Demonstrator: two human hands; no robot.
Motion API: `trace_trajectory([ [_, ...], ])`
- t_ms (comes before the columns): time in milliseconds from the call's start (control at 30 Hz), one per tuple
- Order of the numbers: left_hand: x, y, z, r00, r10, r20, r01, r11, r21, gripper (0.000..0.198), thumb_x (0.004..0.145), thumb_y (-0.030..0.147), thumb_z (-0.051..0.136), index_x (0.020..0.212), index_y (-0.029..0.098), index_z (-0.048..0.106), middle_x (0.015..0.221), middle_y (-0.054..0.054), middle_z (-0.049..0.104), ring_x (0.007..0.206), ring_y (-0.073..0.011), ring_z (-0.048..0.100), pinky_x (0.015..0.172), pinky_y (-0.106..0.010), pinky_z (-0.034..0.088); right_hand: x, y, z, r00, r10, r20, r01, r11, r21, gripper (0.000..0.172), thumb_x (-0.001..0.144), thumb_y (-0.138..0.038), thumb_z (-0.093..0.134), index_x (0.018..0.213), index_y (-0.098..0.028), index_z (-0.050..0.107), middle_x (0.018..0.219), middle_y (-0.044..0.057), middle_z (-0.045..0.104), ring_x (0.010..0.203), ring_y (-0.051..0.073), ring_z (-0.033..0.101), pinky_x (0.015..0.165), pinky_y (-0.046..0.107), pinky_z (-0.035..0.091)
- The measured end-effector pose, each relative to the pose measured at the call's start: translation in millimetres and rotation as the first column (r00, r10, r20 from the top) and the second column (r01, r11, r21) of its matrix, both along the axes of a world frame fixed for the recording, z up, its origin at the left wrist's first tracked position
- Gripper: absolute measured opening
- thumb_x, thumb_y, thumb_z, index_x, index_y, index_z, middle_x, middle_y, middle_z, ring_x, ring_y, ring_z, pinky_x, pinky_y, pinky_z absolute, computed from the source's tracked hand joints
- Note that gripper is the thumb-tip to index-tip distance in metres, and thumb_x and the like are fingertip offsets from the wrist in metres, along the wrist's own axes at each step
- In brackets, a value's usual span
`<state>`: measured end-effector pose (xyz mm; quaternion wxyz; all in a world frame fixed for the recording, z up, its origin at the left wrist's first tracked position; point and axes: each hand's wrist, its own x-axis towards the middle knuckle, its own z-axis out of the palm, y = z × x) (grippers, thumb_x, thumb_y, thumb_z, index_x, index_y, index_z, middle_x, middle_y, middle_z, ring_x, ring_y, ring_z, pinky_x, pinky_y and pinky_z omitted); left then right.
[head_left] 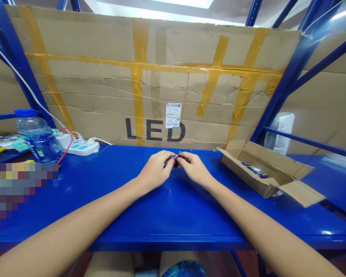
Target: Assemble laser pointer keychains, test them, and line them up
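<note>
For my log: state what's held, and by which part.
The left hand and right hand pinch a small dark, glinting item between their fingertips; the fingers hide it, so its kind and the part held cannot be told.

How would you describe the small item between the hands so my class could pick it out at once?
Below the cardboard panel printed LED, on the blue bench, the left hand and right hand meet. Between them sits a small dark-red and metal item, the only thing held.

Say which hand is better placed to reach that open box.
Probably the right hand: it is nearer the open cardboard box than the left hand, though both hands pinch a small dark object.
</note>
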<state>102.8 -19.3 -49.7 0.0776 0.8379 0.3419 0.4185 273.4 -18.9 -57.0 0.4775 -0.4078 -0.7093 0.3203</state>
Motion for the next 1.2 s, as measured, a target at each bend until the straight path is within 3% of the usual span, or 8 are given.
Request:
trace_trajectory([
  [100, -1, 0, 5.0, 0.997, 0.01, 0.071, -0.006, 0.999, -0.049, 0.022, 0.088, 0.018, 0.051, 0.102, 0.018, 0.067, 0.099, -0.006, 0.071, 0.088, -0.0194, 0.065, 0.08, -0.032, 0.05, 1, -5, 0.4, 0.988, 0.048, 0.148, -0.047, 0.999, -0.011, 0.012, 0.086, -0.021, 0.047, 0.08, -0.018, 0.057, 0.075, 0.002, 0.065, 0.07, 0.016, 0.062, 0.069, 0.029, 0.05],
  [233, -4, 1, 9.1, 0.993, -0.035, 0.117, 0.054, 0.984, -0.168, 0.018, 0.086, 0.02, 0.053, 0.094, 0.018, 0.069, 0.097, -0.005, 0.073, 0.089, -0.0193, 0.066, 0.078, -0.03, 0.051, 1, -9, 1.2, 0.966, 0.137, 0.218, -0.127, 0.99, -0.056, 0.017, 0.092, -0.024, 0.041, 0.092, -0.018, 0.057, 0.082, 0.003, 0.064, 0.064, 0.015, 0.06, 0.062, 0.028, 0.049],
  [367, -7, 1, 13.5, 0.982, -0.038, 0.186, 0.102, 0.931, -0.352, 0.012, 0.082, 0.024, 0.059, 0.084, 0.016, 0.066, 0.076, -0.003, 0.069, 0.067, -0.016, 0.063, 0.058, -0.025, 0.049, 4, -7, 2.2, 0.965, 0.019, 0.262, -0.056, 0.99, 0.133, 0.013, 0.09, -0.027, 0.051, 0.099, -0.019, 0.054, 0.095, 0.005, 0.064, 0.083, 0.018, 0.059, 0.075, 0.032, 0.046],
  [500, -8, 1, 15.8, 0.977, -0.043, 0.21, 0.137, 0.88, -0.454, 0.011, 0.08, 0.024, 0.06, 0.079, 0.014, 0.063, 0.064, 0.001, 0.062, 0.05, -0.0107, 0.055, 0.049, -0.022, 0.044, 7, -6, 3.3, 0.952, -0.108, 0.287, 0.037, 0.97, 0.241, 0.011, 0.084, -0.022, 0.059, 0.086, -0.02, 0.048, 0.083, 0.003, 0.06, 0.075, 0.017, 0.054, 0.068, 0.031, 0.042],
  [667, -10, 5, 12.9, 0.97, -0.094, 0.224, 0.196, 0.849, -0.491, 0.014, 0.081, 0.026, 0.059, 0.08, 0.013, 0.063, 0.062, 0.0, 0.062, 0.047, -0.0099, 0.055, 0.051, -0.023, 0.044, 9, -5, 3.3, 0.945, -0.105, 0.309, -0.008, 0.94, 0.341, 0.007, 0.088, -0.019, 0.055, 0.081, -0.019, 0.053, 0.081, 0.004, 0.061, 0.074, 0.017, 0.055, 0.068, 0.03, 0.042],
  [867, -10, 3, 12.3, 0.966, -0.124, 0.226, 0.219, 0.857, -0.467, 0.014, 0.083, 0.024, 0.059, 0.077, 0.012, 0.063, 0.062, -0.001, 0.062, 0.049, -0.0101, 0.056, 0.053, -0.023, 0.045, 12, -5, 1.2, 0.915, -0.093, 0.391, -0.079, 0.912, 0.403, 0.014, 0.094, -0.018, 0.047, 0.084, -0.018, 0.057, 0.084, 0.006, 0.063, 0.077, 0.018, 0.056, 0.071, 0.031, 0.042],
  [967, -8, 1, 13.3, 0.956, -0.124, 0.265, 0.242, 0.844, -0.478, 0.013, 0.083, 0.023, 0.059, 0.08, 0.012, 0.062, 0.061, 0.0, 0.061, 0.049, -0.01, 0.056, 0.051, -0.022, 0.045, 11, -7, 0.1, 0.92, -0.096, 0.381, -0.079, 0.904, 0.419, 0.001, 0.089, -0.017, 0.055, 0.09, -0.018, 0.054, 0.088, 0.006, 0.06, 0.078, 0.017, 0.054, 0.069, 0.03, 0.042],
  [1200, -8, -1, 16.7, 0.942, -0.154, 0.297, 0.287, 0.83, -0.479, 0.01, 0.082, 0.021, 0.059, 0.077, 0.012, 0.061, 0.066, -0.001, 0.064, 0.051, -0.0092, 0.058, 0.051, -0.021, 0.047, 13, -9, 1.3, 0.939, -0.107, 0.327, -0.089, 0.842, 0.532, 0.011, 0.087, -0.008, 0.051, 0.086, -0.019, 0.051, 0.083, 0.004, 0.052, 0.071, 0.016, 0.049, 0.064, 0.029, 0.04],
])
